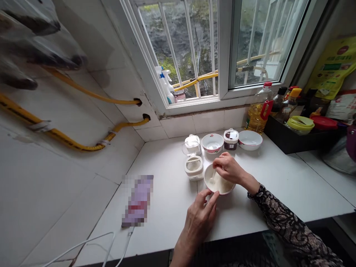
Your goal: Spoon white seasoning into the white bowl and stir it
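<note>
My right hand is closed on a small white spoon, whose tip dips into a white bowl. Inside the bowl lies a pale, whitish content; whether it is powder or grain I cannot tell. At the bowl's near rim, my left hand grips the edge with its fingertips. Just left of the bowl stands a seasoning jar with a pale content. Behind it are a second white jar, a floral bowl, a jar with dark content and another white bowl.
An oil bottle and a black box of sauce bottles and lidded tubs line the back right. On the left of the white counter lie a blurred-out purple object and a white cable. A barred window is behind.
</note>
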### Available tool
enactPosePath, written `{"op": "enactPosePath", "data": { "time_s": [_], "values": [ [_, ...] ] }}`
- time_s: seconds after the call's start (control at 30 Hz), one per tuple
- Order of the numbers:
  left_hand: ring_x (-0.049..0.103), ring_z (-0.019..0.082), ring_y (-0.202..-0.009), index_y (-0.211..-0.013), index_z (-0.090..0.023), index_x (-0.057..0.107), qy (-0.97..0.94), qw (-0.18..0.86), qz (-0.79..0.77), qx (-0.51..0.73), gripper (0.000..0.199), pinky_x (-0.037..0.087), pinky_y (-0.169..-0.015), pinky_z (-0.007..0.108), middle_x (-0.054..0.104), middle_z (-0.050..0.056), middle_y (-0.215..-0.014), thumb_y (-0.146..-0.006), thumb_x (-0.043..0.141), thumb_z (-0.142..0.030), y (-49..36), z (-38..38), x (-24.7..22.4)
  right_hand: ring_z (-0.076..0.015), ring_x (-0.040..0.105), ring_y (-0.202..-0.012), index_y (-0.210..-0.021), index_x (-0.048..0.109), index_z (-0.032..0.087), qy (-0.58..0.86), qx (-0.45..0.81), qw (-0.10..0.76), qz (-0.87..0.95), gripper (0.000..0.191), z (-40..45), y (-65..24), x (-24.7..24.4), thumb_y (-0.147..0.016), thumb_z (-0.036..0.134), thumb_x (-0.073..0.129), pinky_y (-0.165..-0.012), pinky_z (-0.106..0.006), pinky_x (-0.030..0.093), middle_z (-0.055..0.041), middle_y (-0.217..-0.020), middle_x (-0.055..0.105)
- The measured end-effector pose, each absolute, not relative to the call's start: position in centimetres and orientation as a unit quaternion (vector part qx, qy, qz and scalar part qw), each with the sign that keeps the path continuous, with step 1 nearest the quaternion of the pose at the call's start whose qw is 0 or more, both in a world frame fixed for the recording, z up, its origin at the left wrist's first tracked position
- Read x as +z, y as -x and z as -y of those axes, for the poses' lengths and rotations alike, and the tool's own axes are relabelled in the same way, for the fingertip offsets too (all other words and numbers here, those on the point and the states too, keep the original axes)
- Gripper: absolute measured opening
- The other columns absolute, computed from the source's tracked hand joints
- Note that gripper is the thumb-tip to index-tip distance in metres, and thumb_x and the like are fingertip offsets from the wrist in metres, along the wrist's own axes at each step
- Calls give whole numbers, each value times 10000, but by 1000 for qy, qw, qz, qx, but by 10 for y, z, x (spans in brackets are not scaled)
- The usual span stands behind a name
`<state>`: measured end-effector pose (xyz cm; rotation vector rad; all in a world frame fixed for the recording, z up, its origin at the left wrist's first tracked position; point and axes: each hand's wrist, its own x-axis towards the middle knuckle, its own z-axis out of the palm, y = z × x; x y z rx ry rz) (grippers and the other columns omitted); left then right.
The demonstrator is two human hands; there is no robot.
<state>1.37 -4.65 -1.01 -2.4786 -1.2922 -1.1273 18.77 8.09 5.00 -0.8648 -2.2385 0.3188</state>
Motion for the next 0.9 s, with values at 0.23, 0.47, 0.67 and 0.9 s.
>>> {"op": "enactPosePath", "data": {
  "time_s": [0.23,0.47,0.67,0.9],
  "values": [
    [664,160,-871,-1299,-189,548,821,65,424,-378,409,592,-674,224,598,110,-1092,-925,441,-64,-14,46,-11,-147,547,-552,-600,629,199,427,272,406,761,190,-84,-190,53,-702,134,482,-657,-284,418,8,-538,629],
    [657,162,-909,-1302,-194,545,822,70,421,-377,409,597,-695,224,596,107,-1097,-928,434,-69,-13,46,-10,-123,495,-462,-553,634,184,445,481,456,603,127,-93,-194,54,-597,221,521,-518,-246,393,25,-442,554],
    [660,167,-944,-1304,-192,544,823,65,423,-374,429,591,-695,209,605,107,-1093,-911,439,-56,-13,46,-10,-119,480,-447,-527,655,177,433,547,463,547,124,-96,-196,57,-540,224,542,-508,-255,400,17,-425,562],
    [660,165,-943,-1289,-192,559,817,69,422,-386,440,592,-721,210,615,103,-1096,-888,461,-41,-14,46,-9,-135,563,-517,-628,686,176,412,569,488,518,107,-92,-193,60,-597,257,622,-589,-282,487,7,-503,634]
  ]
}}
